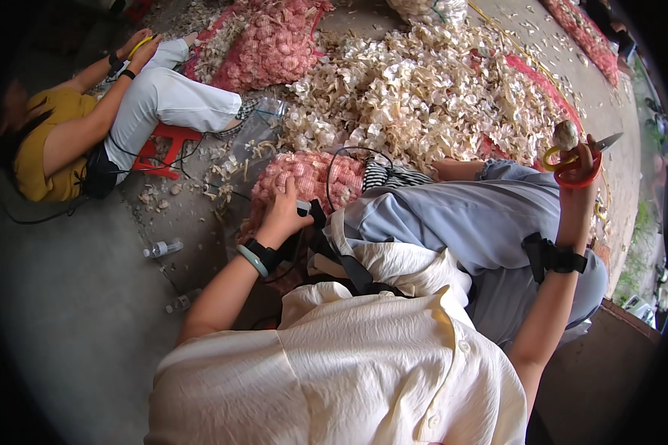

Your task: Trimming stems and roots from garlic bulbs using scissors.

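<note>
My right hand [583, 165] is raised at the right, fingers closed round scissors [577, 176] with red and yellow handles. The metal blade points off to the right. A pale garlic bulb [565, 135] shows at the top of that hand, against the fingers and handles. Lower left, my left hand [280, 213] lies with fingers stretched out on a pink mesh sack of garlic [341, 176]. Beside its thumb is a small grey box-like object [303, 208] next to a black strap; whether the thumb presses on it I cannot tell.
A large heap of dry garlic skins [416, 81] spreads ahead. Another full pink mesh sack [271, 48] stands beyond. To the left, a person in a yellow top [48, 148] sits by a red stool [169, 152]. Plastic bottles [163, 248] and cables lie on the floor.
</note>
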The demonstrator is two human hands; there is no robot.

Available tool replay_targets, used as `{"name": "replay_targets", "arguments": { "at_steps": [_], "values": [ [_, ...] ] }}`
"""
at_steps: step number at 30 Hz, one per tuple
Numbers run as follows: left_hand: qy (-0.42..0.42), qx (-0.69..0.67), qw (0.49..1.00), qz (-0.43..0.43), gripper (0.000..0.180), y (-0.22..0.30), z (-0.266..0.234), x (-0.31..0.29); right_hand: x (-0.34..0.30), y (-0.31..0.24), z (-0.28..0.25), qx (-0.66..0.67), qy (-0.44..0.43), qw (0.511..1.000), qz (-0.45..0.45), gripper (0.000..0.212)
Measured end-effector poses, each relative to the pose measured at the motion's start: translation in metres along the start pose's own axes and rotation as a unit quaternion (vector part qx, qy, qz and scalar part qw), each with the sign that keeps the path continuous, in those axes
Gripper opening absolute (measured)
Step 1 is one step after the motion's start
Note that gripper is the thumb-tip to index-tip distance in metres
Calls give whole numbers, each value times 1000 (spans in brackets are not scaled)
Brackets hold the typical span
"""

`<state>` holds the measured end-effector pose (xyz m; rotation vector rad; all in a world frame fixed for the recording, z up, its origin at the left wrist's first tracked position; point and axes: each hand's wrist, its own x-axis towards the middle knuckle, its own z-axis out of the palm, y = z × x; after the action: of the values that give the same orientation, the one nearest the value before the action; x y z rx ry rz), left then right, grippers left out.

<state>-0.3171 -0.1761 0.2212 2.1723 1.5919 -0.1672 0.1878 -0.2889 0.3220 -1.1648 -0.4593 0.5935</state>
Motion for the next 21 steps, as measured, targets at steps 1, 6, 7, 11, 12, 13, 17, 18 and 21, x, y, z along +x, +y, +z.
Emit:
{"name": "replay_targets", "arguments": {
  "at_steps": [1,6,7,11,12,13,17,18,21],
  "values": [
    [11,10,1000,6,96,-2,2,-1,0,-1,2,-2,0,1000,4,40],
    [61,-9,995,75,88,-17,6,-1,-1,-2,1,-6,-13,1000,-3,40],
    [82,0,992,100,85,-23,6,-1,0,-1,-2,-7,-17,1000,0,40],
    [55,-134,989,-42,55,-44,2,20,-3,-2,3,-15,-30,999,4,39],
    [43,-163,984,-62,55,-50,3,24,-2,-2,5,-15,-29,999,5,40],
    [31,-191,978,-82,55,-57,3,27,-1,-1,7,-14,-29,999,7,41],
    [-30,-222,967,-119,59,-63,-3,37,-2,-5,7,2,-14,1000,-9,43],
    [-43,-219,967,-126,61,-59,-5,38,-2,-5,5,2,-17,1000,-10,43],
    [-91,-120,988,-34,76,-44,-15,22,1,1,2,7,-29,1000,-5,43]
  ]
}}
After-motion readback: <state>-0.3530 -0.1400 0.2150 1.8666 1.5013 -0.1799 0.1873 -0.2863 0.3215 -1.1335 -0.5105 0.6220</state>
